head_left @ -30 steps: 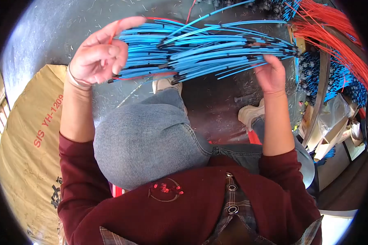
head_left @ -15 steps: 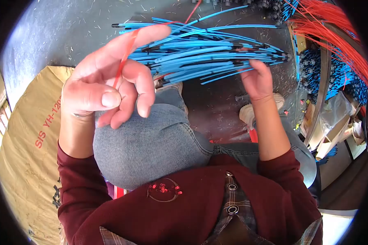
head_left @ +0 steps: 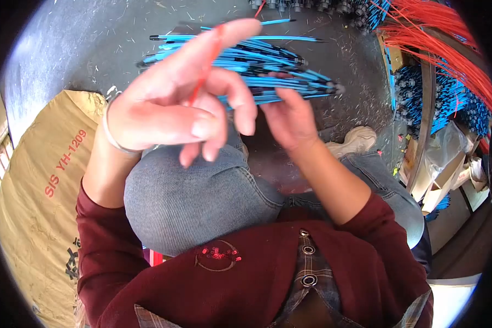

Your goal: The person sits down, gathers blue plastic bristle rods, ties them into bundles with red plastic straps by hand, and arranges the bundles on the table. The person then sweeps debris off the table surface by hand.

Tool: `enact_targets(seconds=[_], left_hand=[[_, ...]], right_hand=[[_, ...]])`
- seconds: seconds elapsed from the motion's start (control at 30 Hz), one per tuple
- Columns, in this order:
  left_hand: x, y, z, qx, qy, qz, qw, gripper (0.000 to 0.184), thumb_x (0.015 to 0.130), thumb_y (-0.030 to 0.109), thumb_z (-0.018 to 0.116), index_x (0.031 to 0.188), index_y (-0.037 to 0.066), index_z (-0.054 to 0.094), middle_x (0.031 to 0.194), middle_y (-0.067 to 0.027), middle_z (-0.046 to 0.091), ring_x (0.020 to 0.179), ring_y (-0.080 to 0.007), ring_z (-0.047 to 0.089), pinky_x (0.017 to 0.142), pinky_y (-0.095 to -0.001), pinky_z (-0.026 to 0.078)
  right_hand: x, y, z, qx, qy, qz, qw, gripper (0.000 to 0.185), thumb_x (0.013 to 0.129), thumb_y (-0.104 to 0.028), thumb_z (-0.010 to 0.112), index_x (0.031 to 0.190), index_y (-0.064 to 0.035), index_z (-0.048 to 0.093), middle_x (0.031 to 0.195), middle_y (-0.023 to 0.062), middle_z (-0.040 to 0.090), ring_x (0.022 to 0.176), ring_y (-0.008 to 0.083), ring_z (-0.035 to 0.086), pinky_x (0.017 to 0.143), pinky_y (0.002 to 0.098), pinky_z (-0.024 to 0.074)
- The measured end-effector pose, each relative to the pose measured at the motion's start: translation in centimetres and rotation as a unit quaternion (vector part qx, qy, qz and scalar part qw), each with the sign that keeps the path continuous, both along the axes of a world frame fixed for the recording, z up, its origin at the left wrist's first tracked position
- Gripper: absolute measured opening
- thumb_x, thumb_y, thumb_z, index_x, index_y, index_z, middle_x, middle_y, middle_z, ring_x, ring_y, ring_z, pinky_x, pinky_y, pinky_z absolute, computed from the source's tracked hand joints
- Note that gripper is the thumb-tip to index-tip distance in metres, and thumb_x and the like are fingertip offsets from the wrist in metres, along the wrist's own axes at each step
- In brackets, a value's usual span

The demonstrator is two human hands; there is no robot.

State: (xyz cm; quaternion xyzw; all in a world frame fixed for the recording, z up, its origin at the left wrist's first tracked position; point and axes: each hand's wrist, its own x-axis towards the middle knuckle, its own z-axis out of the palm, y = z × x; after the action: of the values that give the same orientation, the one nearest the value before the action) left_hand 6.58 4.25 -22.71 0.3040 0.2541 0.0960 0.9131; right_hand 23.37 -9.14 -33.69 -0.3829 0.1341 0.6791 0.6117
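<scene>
The left hand's fingers [head_left: 238,33] spread apart, a red strip [head_left: 210,63] crossing the index finger. The right hand [head_left: 292,120] grips the blue bundle [head_left: 298,82] near its right end, now closer to the left hand [head_left: 169,104] than before, above the denim knee [head_left: 186,202].

Bright glare at upper left, blurred hands [head_left: 175,104], curved edges with black corners.

A creased tan sack [head_left: 35,218] with red lettering occupies the left side; a crumpled clear plastic bag [head_left: 446,146] lies at right.
</scene>
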Motion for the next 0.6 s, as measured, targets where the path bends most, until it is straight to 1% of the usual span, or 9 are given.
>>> enact_targets(seconds=[0.07,0.1,0.13,0.2,0.23,0.33,0.37,0.47,0.6], left_hand=[[0.1,-0.6,-0.5,0.057,0.002,-0.031,0.998,0.082,0.075,0.009,0.055,0.14,0.007,0.005,0.086,-0.0197,0.056,0.05,-0.0143,0.055,0.037,-0.0195,0.042],[0.2,-0.9,-0.8,0.085,0.003,-0.046,0.995,0.075,0.078,0.009,0.053,0.14,0.008,0.009,0.086,-0.0166,0.056,0.051,-0.012,0.053,0.038,-0.0188,0.041],[0.3,-0.8,-0.3,0.1,0.046,-0.082,0.99,0.069,0.081,0.009,0.05,0.14,0.007,0.014,0.085,-0.0134,0.056,0.049,-0.0096,0.051,0.038,-0.0174,0.039],[0.0,-0.7,-1.0,0.09,0.072,-0.065,0.991,0.052,0.085,0.012,0.05,0.132,0.006,0.03,0.078,-0.0073,0.056,0.05,-0.0073,0.048,0.042,-0.0176,0.037],[-0.2,-0.7,-1.3,0.083,0.085,-0.055,0.991,0.044,0.087,0.014,0.051,0.129,0.006,0.038,0.075,-0.0042,0.056,0.051,-0.0061,0.046,0.044,-0.0177,0.037],[-0.6,-0.5,-1.2,0.1,0.187,-0.037,0.976,0.033,0.088,0.02,0.052,0.115,0.0,0.049,0.066,-0.0002,0.054,0.048,-0.0057,0.044,0.044,-0.0174,0.035],[-0.8,-0.6,-0.9,0.124,0.205,-0.035,0.97,0.032,0.089,0.024,0.051,0.107,-0.002,0.054,0.064,0.0016,0.052,0.051,-0.0046,0.044,0.046,-0.018,0.035],[-1.5,-1.3,-1.6,0.192,0.22,-0.06,0.954,0.034,0.09,0.023,0.048,0.113,-0.002,0.051,0.063,0.0017,0.051,0.044,-0.0012,0.039,0.04,-0.0159,0.029],[-1.0,-2.2,-2.9,0.278,0.175,-0.119,0.937,0.039,0.089,0.03,0.051,0.109,-0.003,0.052,0.063,0.0005,0.05,0.056,-0.0071,0.047,0.052,-0.0218,0.039]], right_hand=[[-1.5,0.2,0.5,-0.075,0.043,0.02,0.996,0.026,0.081,-0.001,0.054,0.106,-0.005,0.05,0.105,0.0068,0.056,0.098,0.0203,0.054,0.089,0.0376,0.0438],[-2.0,-0.1,0.3,-0.098,0.023,0.064,0.993,0.028,0.083,-0.011,0.058,0.109,-0.0047,0.049,0.105,0.0079,0.055,0.097,0.0193,0.054,0.087,0.0362,0.0444],[-1.9,-0.7,-0.3,-0.137,0.02,0.14,0.98,0.029,0.082,-0.014,0.06,0.107,-0.0045,0.05,0.103,0.0081,0.056,0.094,0.0188,0.055,0.085,0.0352,0.0452],[-1.0,-1.4,-0.6,-0.214,0.013,0.288,0.933,0.031,0.08,-0.021,0.063,0.104,-0.0043,0.053,0.1,0.0086,0.057,0.09,0.0177,0.056,0.08,0.0331,0.0467],[0.4,-1.7,-0.2,-0.168,-0.061,0.43,0.885,0.027,0.078,-0.026,0.066,0.092,-0.0044,0.059,0.084,0.006,0.059,0.077,0.0136,0.057,0.067,0.0275,0.0482],[4.4,1.5,1.9,-0.069,-0.231,0.527,0.815,0.019,0.082,-0.021,0.06,0.086,-0.0028,0.062,0.073,0.0021,0.059,0.064,0.0076,0.054,0.056,0.0205,0.044],[5.4,3.2,2.5,-0.056,-0.307,0.477,0.821,0.017,0.082,-0.02,0.06,0.085,-0.0033,0.062,0.07,0.0015,0.058,0.062,0.0069,0.052,0.052,0.0197,0.0416],[7.7,7.7,2.0,0.011,-0.468,0.402,0.787,0.022,0.082,-0.023,0.059,0.087,-0.002,0.063,0.07,0.0022,0.059,0.059,0.0065,0.05,0.047,0.0194,0.0373],[6.5,12.1,1.7,-0.034,-0.372,0.524,0.765,0.033,0.085,-0.032,0.055,0.09,0.0001,0.062,0.073,0.0044,0.061,0.059,0.0084,0.051,0.05,0.0199,0.0389]])
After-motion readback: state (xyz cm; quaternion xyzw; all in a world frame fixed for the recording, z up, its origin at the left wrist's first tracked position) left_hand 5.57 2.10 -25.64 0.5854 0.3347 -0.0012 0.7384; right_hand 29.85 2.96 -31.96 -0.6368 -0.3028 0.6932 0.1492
